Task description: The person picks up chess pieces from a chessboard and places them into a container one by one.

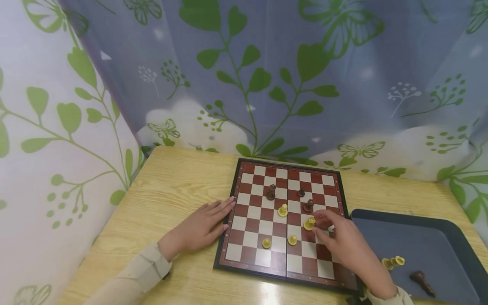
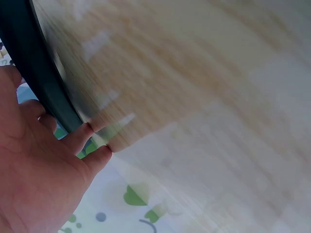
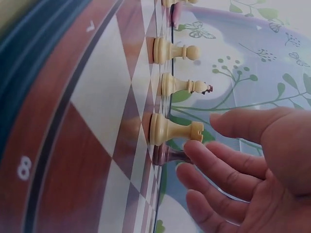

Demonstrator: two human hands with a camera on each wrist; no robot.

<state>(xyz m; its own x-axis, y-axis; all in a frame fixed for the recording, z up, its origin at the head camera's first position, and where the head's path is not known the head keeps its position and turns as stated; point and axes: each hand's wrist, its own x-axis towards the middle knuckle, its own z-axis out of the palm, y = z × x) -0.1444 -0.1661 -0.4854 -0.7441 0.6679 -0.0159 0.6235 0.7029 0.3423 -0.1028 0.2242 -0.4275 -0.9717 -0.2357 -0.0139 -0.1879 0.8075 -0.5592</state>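
Note:
A chessboard [image 1: 251,250] with red-brown and white squares lies on the table. On its right half stands a pale yellow rook [image 3: 170,130], upright on a square. My right hand [image 1: 345,239] is right at the rook, thumb and fingertips spread about its top; in the right wrist view a gap shows between thumb [image 3: 233,122] and rook. Against the board's left edge rest the fingertips of my left hand [image 1: 202,224], fingers stretched out. Two yellow pawns [image 1: 266,243] stand near the front, another yellow piece [image 1: 282,210] mid-board. Behind are dark pieces [image 1: 271,192], one beyond the rook.
A dark grey tray [image 1: 415,237] sits right of the board, beside my right forearm. In it lie yellow chess pieces [image 1: 392,262] and a dark piece [image 1: 422,283]. A leaf-patterned curtain [image 1: 267,106] hangs behind the wooden table [image 1: 183,178].

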